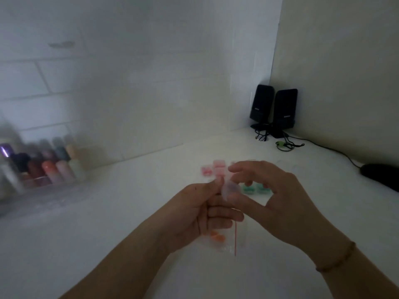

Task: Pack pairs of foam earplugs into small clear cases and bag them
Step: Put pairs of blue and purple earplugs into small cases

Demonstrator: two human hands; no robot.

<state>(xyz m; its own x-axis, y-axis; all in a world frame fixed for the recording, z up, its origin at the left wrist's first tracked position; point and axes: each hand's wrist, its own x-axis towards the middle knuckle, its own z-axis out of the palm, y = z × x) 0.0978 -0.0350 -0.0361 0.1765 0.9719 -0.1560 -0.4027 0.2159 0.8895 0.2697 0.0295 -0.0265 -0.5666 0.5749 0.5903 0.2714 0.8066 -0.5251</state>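
My left hand grips a small clear zip bag with a red seal line; the bag hangs below my fingers. Orange earplugs show through its lower part. My right hand holds a small clear case between thumb and fingers, right at the bag's upper edge beside my left thumb. The picture is blurred, so what the case holds is unclear. On the white desk behind my hands lie pink earplug cases and green earplug cases.
A clear organiser with several coloured bottles stands at the left against the tiled wall. Two black speakers with cables fill the back right corner. A black mouse lies at the right edge.
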